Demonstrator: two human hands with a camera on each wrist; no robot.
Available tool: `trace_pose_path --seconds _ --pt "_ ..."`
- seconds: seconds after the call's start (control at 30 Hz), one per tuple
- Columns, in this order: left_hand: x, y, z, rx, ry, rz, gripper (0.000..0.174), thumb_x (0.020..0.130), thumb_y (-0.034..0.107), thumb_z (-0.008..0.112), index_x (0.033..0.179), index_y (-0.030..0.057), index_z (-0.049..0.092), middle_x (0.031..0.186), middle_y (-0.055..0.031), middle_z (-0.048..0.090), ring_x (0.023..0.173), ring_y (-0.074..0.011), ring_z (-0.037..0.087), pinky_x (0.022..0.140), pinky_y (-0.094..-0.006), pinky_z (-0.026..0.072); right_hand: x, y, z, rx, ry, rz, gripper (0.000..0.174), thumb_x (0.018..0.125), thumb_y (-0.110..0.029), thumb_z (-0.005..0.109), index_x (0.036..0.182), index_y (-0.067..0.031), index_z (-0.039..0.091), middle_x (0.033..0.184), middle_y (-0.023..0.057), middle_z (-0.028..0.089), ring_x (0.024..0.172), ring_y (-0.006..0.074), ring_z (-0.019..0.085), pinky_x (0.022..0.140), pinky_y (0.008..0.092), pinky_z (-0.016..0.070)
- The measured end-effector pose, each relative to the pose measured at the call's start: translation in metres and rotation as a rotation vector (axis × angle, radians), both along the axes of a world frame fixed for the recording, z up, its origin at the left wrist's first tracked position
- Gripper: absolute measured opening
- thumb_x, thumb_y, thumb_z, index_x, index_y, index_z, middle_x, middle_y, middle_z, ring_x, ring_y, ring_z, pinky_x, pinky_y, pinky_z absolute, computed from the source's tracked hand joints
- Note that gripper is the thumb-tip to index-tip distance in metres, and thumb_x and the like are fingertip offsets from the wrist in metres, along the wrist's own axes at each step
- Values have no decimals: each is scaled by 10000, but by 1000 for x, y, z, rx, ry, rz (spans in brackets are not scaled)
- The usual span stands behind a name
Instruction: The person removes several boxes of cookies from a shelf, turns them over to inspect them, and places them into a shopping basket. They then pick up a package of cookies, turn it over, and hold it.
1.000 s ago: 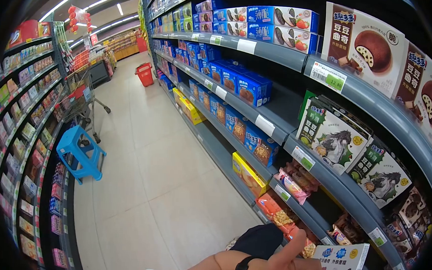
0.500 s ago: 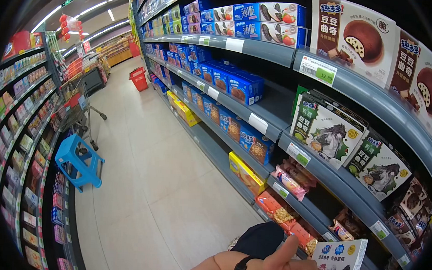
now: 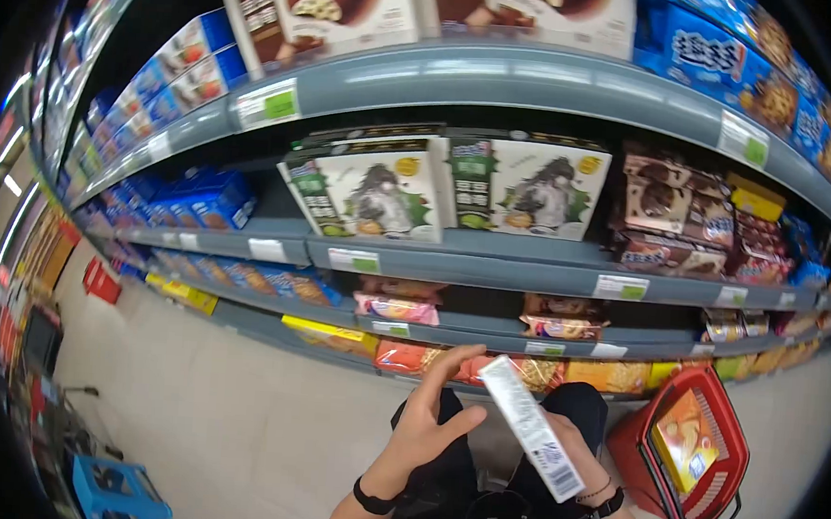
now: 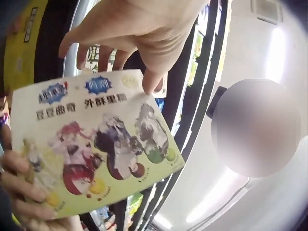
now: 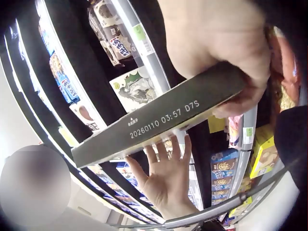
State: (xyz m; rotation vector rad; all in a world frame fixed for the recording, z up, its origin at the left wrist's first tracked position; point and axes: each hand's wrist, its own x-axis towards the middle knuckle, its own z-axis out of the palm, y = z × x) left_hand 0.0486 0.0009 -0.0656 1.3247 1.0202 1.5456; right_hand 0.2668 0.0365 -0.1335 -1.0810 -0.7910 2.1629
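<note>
My right hand (image 3: 571, 436) grips a thin white cookie box (image 3: 531, 428), which is turned edge-on in the head view. Its front, with cartoon figures and Chinese lettering, faces the left wrist view. In the right wrist view, a dark side of the box (image 5: 159, 122) bears a printed date, and the right fingers are curled round one end. My left hand (image 3: 424, 431) is beside the box with its fingers extended and thumb spread. Seen from the left wrist, that hand (image 4: 144, 33) hovers at the box's top edge. Both wrists wear black bands.
Similar cookie boxes (image 3: 524, 190) with a dark-haired figure stand on the middle shelf ahead. Brown packets (image 3: 670, 213) lie to their right. A red basket (image 3: 628, 444) holding a yellow box (image 3: 685, 442) stands on the floor at right. A blue stool (image 3: 120, 494) is at lower left.
The head view has swung right and down to face the shelf, bringing the red basket and both hands into view. The cookie box now appears edge-on instead of front-on.
</note>
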Motion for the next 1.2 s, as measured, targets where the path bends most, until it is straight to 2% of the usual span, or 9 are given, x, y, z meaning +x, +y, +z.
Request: trace_pose_path --seconds 0.2,0.33,0.37,0.47,0.6,0.87,1.03,1.13,1.2 --pt "7 -6 -10 -94 -123 -87 594 795 26 694 1320 -33 423 1318 -131 481 1227 -218 447 1052 -349 312 2 -4 -27 -221 263 176 347 980 -294 480 1020 16 631 803 68 678 617 114 647 505 199 494" --pt "8 -9 -15 -104 -232 -23 567 774 7 720 1269 -35 446 1227 -118 521 1162 -196 488 1004 -328 362 3 -7 -35 -245 498 243 388 984 -316 456 1100 31 588 797 139 668 611 165 655 484 219 515" --pt "7 -10 -15 -112 -284 -6 555 763 -3 729 1246 -32 458 1195 -111 530 1133 -186 504 981 -321 383 3 -5 -43 -400 518 195 422 986 -327 438 1163 40 550 829 184 661 663 216 665 502 263 546" --pt "8 -12 -16 -47 -340 64 531 740 -14 747 1200 -21 482 1132 -93 543 1072 -171 528 934 -312 415 5 3 -39 -300 615 201 495 985 -355 383 1246 54 481 1055 234 622 865 298 658 577 324 574" --pt "9 -16 -12 -65 -378 135 503 718 -11 765 1146 -11 501 1088 -85 554 1039 -173 542 914 -308 427 15 5 -60 -270 656 131 562 988 -401 307 1269 63 453 1138 253 589 959 386 631 648 392 584" --pt "12 -17 -11 8 -294 119 479 664 -20 789 1066 16 530 1065 -84 538 1031 -192 547 914 -312 422 17 10 -60 -269 531 48 510 967 -350 393 1216 80 508 1117 229 612 959 317 644 666 390 588" --pt "16 -19 -9 -12 -243 110 494 662 -23 789 1088 13 542 1095 -90 515 1061 -194 528 934 -316 408 10 1 -20 -116 362 -103 484 908 -312 482 1207 66 519 1163 214 591 1023 261 619 892 323 507" --pt "18 -20 -8 -5 -199 96 509 663 -22 789 1110 5 547 1122 -96 502 1085 -196 512 959 -322 389 12 3 -14 -96 399 -112 494 897 -315 495 1221 58 507 1178 215 579 1045 262 605 908 325 499" --pt "20 -20 -5 9 -197 84 516 665 -19 788 1122 0 549 1138 -101 497 1096 -197 505 973 -326 378 13 0 -9 221 388 -22 403 920 -264 503 1219 5 511 1273 192 494 1171 276 525 993 334 436"
